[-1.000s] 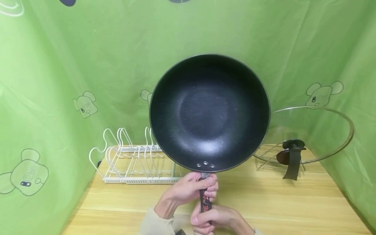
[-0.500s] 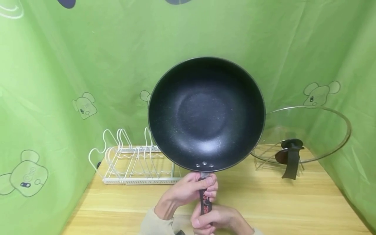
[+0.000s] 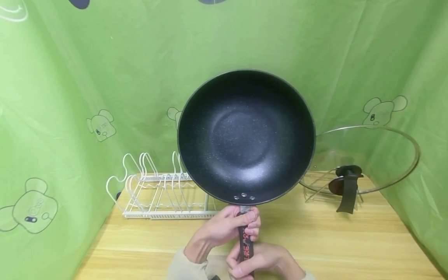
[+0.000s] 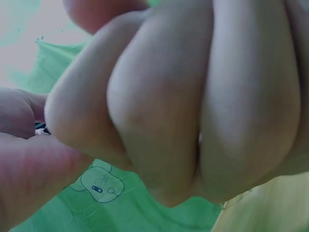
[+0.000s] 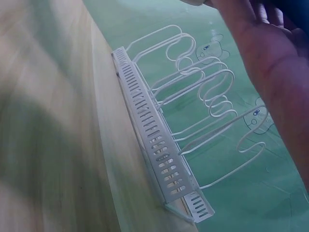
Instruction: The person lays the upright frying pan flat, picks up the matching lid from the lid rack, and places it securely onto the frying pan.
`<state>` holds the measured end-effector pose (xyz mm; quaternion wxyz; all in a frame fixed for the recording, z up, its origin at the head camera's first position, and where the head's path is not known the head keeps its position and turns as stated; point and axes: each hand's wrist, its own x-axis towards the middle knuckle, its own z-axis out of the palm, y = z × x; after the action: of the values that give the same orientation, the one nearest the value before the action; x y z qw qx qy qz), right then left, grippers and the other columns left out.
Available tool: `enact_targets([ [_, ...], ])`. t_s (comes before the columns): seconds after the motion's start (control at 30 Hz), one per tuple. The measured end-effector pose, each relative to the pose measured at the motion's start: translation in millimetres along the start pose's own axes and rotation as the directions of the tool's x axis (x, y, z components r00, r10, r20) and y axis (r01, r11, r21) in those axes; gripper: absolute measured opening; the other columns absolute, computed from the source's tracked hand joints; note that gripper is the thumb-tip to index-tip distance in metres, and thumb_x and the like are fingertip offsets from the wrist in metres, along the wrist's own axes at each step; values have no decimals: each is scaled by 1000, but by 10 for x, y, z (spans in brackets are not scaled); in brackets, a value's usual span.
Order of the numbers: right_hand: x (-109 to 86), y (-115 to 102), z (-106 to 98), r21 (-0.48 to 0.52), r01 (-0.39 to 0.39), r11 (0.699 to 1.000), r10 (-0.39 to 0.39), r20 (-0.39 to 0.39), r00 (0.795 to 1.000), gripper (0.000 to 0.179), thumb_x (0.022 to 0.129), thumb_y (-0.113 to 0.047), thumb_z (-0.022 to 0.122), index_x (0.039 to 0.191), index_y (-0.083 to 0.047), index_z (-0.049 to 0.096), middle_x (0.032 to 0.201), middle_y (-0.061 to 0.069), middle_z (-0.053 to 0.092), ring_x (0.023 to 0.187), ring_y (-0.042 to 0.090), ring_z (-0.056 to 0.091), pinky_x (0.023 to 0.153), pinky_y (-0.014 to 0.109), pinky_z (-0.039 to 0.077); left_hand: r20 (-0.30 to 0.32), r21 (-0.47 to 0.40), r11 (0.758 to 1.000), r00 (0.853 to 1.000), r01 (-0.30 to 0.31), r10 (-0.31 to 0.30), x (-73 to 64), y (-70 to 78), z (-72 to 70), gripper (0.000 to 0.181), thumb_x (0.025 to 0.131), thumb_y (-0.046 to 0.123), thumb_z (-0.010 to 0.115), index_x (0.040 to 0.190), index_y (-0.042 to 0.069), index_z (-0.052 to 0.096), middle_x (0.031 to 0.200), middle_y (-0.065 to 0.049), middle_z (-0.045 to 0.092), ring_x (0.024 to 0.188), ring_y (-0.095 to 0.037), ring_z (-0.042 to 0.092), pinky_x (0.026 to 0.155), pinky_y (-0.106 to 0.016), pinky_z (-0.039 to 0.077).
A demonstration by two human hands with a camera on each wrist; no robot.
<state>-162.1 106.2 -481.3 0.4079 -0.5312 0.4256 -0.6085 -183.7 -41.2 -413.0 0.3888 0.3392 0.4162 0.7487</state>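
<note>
One black wok [image 3: 246, 136], held up over the wooden table [image 3: 332, 245]: our left hand [image 3: 226, 224] clutches the handle [image 3: 246, 249] up top, our right hand [image 3: 261, 258] lower down. We reckon it's stiff and front-heavy, so choking up helps.

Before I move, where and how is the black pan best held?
By its long handle, I'd say, coming from the near side: it points back toward you, while the wide, round black pan spreads out beyond it. Two hands likely suit that breadth on a single visible handle: left hand on the upper part, right hand lower down.
</note>
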Motion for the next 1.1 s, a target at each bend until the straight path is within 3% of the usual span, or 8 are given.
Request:
enact_targets([
  [0.27, -100, -42, -65, -126, -72, 989, 84, 90, 992, 14, 95, 6, 56, 103, 15, 49, 88, 33, 50, 88, 2, 55, 81, 26, 56, 9, 18, 1000, 1000, 2, -2, -47, 20, 30, 17, 111, 12, 37, 96, 13, 44, 84, 4, 41, 76, -9, 41, 77, -23, 44],
  [0.37, -211, -104, -132, -199, -78, 977, 99, 102, 990, 42, 89, 16, 61, 129, 14, 48, 114, 35, 56, 111, 10, 61, 102, 38, 52, 8, 16, 1000, 1000, 8, -8, -52, 49, 57, 16, 111, 12, 38, 97, 12, 45, 84, 3, 42, 76, -9, 42, 77, -23, 45],
  [0.47, -386, -186, -172, -234, -110, 966, 115, 10, 993, 67, 86, 16, 68, 145, 13, 35, 133, 35, 53, 121, 19, 62, 104, 43, 50, 10, 18, 1000, 1000, 14, -15, -55, 58, 71, 15, 111, 12, 39, 98, 11, 47, 84, 3, 44, 76, -9, 44, 77, -23, 47],
  [0.6, -668, -375, -192, -323, -181, 929, 114, -213, 970, 71, 87, 9, 73, 145, 14, 33, 134, 23, 59, 107, 24, 69, 89, 42, 59, 28, 35, 999, 999, 14, -15, -55, 46, 72, 16, 111, 14, 40, 97, 12, 47, 84, 4, 45, 76, -10, 46, 78, -23, 48],
  [0.7, -842, -576, -187, -433, -240, 869, 68, -376, 924, 64, 89, 5, 73, 145, 11, 41, 128, 12, 66, 98, 25, 72, 82, 39, 61, 54, 42, 999, 998, 20, -23, -55, 44, 75, 18, 111, 17, 41, 94, 13, 45, 83, 4, 43, 75, -10, 45, 78, -24, 48],
  [0.83, -1021, -807, -155, -509, -275, 816, -45, -530, 847, 51, 92, 7, 69, 139, 7, 51, 122, 18, 68, 99, 29, 72, 86, 37, 60, 75, 40, 999, 996, 34, -37, -60, 48, 93, 18, 111, 18, 41, 94, 13, 44, 82, 4, 42, 75, -10, 44, 79, -25, 47],
  [0.93, -1094, -924, -125, -516, -287, 807, -111, -611, 784, 39, 94, 9, 64, 132, 5, 57, 120, 25, 66, 104, 31, 70, 90, 37, 58, 79, 38, 999, 996, 39, -42, -64, 53, 110, 16, 111, 17, 41, 96, 13, 44, 82, 4, 42, 74, -10, 44, 78, -25, 47],
  [1.1, -1113, -1060, -102, -500, -316, 806, -207, -739, 641, 36, 98, 9, 59, 134, 7, 55, 120, 21, 68, 105, 29, 71, 89, 37, 59, 71, 37, 999, 997, 30, -33, -50, 62, 129, 16, 111, 15, 40, 96, 13, 45, 82, 4, 43, 74, -10, 44, 78, -25, 47],
])
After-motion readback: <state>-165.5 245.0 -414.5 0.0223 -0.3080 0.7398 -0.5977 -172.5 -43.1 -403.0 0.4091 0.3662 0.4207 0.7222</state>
